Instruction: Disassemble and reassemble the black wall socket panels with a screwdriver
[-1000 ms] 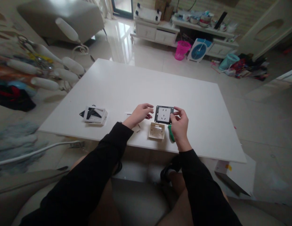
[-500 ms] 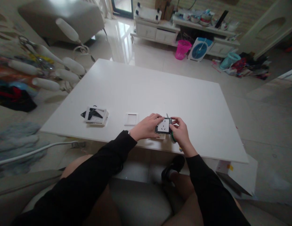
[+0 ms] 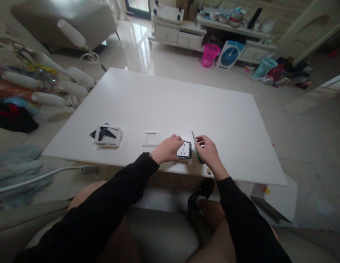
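Note:
My left hand grips the left side of a black-framed white socket panel, which lies near the front edge of the white table. The beige back box seen earlier is hidden under the panel. Just right of the panel, my right hand is closed around a green-handled screwdriver. Its thin shaft points up and away from me.
A white square cover frame lies left of my left hand. Further left is an opened package. A rack with white pegs and clutter stands beyond the table's left edge. A pink basket and a fan are on the floor behind.
Both hands lowered the socket panel onto the beige back box near the table edge. My right hand let go of the panel and took up the green screwdriver.

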`<state>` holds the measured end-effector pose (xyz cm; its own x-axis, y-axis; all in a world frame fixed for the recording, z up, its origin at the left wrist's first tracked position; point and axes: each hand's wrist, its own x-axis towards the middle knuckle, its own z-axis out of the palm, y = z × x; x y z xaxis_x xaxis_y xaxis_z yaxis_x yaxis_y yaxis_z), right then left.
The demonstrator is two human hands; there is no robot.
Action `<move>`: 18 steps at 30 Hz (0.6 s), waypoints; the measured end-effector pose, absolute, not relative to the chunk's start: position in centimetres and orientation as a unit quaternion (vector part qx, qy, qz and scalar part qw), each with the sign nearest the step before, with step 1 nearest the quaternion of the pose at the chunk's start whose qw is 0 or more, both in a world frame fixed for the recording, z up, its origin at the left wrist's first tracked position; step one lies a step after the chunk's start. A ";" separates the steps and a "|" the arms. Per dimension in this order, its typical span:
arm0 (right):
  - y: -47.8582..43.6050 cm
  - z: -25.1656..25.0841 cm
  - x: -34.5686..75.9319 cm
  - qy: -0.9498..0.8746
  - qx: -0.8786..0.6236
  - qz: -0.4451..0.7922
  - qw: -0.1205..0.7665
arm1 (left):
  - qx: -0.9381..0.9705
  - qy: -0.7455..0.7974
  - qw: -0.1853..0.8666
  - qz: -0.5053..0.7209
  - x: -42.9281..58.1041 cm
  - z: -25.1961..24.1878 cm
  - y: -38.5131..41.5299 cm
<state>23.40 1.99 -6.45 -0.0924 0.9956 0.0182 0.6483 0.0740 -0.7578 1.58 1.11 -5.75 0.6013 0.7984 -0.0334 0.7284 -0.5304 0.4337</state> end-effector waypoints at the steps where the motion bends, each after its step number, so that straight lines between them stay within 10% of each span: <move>1: 2.0 -6.5 23.5 -0.694 -0.598 0.304 0.262 | 0.870 0.441 0.205 0.078 1.7 -5.9 1.0; 18: 0.6 -6.4 23.0 -0.820 -0.499 0.275 0.053 | 0.871 0.443 0.201 0.067 2.1 -7.1 0.6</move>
